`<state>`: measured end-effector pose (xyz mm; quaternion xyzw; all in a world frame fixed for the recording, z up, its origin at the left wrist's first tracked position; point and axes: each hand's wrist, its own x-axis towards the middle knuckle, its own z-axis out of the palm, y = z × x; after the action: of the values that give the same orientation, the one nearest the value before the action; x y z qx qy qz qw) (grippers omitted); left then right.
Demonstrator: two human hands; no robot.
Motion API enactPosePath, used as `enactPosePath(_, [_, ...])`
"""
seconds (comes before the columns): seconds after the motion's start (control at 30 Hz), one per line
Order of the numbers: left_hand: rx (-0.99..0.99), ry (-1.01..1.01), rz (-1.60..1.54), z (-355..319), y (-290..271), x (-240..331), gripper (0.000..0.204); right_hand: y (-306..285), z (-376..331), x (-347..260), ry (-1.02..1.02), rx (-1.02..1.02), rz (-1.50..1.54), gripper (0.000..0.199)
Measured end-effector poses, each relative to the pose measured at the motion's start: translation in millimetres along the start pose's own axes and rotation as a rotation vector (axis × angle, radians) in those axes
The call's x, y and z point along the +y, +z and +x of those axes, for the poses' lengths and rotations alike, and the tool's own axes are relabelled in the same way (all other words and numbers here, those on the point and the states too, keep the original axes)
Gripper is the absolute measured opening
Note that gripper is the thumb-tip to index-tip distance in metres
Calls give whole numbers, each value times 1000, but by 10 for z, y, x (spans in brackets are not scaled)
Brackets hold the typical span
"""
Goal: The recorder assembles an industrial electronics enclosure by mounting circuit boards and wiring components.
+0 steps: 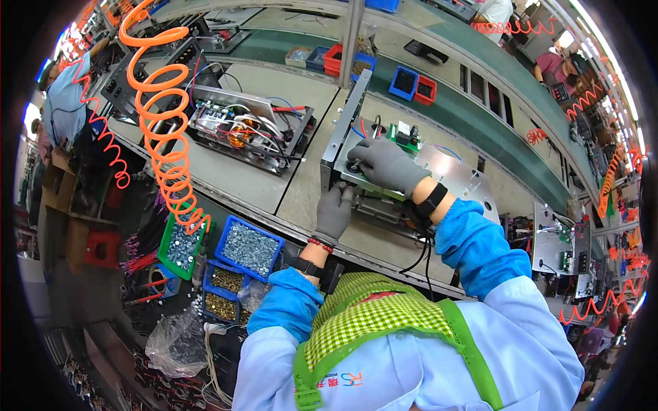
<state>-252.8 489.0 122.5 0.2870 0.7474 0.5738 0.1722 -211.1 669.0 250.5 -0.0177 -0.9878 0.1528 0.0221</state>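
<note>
In front of me lies an open metal chassis with an upright end panel [347, 118] on its left side. A flat metal plate [449, 166] and a green circuit board [406, 140] belong to it. My right hand [391, 164], in a grey glove, reaches over the chassis; its fingers are closed around a small dark part just inside the panel, which I cannot make out. Below, my gloved left hand [334, 214] is at the panel's near lower corner. Its fingers are drawn together, and whatever lies between them is hidden.
Another wired chassis [240, 130] stands left on the bench. Near its front edge are a blue bin of small metal parts [250, 248], a green bin [181, 243] and brass-coloured parts [223, 306]. An orange coiled hose [164, 123] hangs at left. Across the bench runs a green conveyor [466, 120].
</note>
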Motion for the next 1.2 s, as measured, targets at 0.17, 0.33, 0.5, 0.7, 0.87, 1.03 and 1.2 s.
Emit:
enactPosePath(0.17, [34, -281, -292, 75, 104, 84, 23, -55, -64, 10, -29, -12, 166, 31])
enactPosePath(0.33, [86, -253, -505, 113, 166, 202, 20, 10, -55, -45, 64, 36, 168, 25])
enactPosePath(0.5, [110, -154, -350, -75, -8, 262, 21, 108, -5, -63, 251, 173, 323, 22])
enactPosePath(0.7, [-83, 76, 217, -227, -171, 155, 29, -20, 46, 79, 539, 333, 1105, 42])
enactPosePath(0.87, [-37, 78, 314, -24, -66, 74, 25, -43, 9, -23, 372, 319, 841, 48])
enactPosePath(1.03, [23, 176, 204, 184, 6, 64, 24, -32, -44, -93, 265, 132, 496, 43])
enactPosePath(1.2, [91, -44, 95, 210, 116, 126, 25, -25, -68, -43, 179, 25, 387, 38])
